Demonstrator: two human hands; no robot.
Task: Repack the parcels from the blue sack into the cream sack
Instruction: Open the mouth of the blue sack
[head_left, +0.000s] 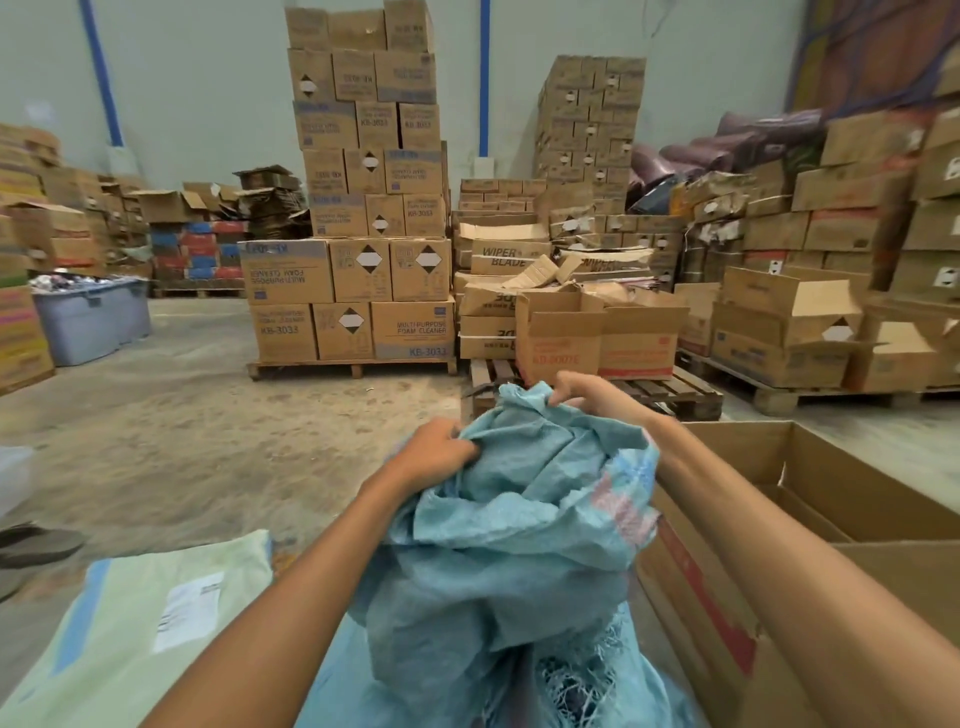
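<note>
Gripping blue sack (519, 545) mouth, left hand (436, 452) and right hand (582, 395), fingers curled into fabric; cream sack (130, 623) down-left, nearer left hand.

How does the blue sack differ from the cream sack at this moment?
The blue sack stands bunched, held by the left hand and right hand; the cream sack lies flat, untouched. The cream sack bears a white label; the blue sack has frayed threads.
</note>
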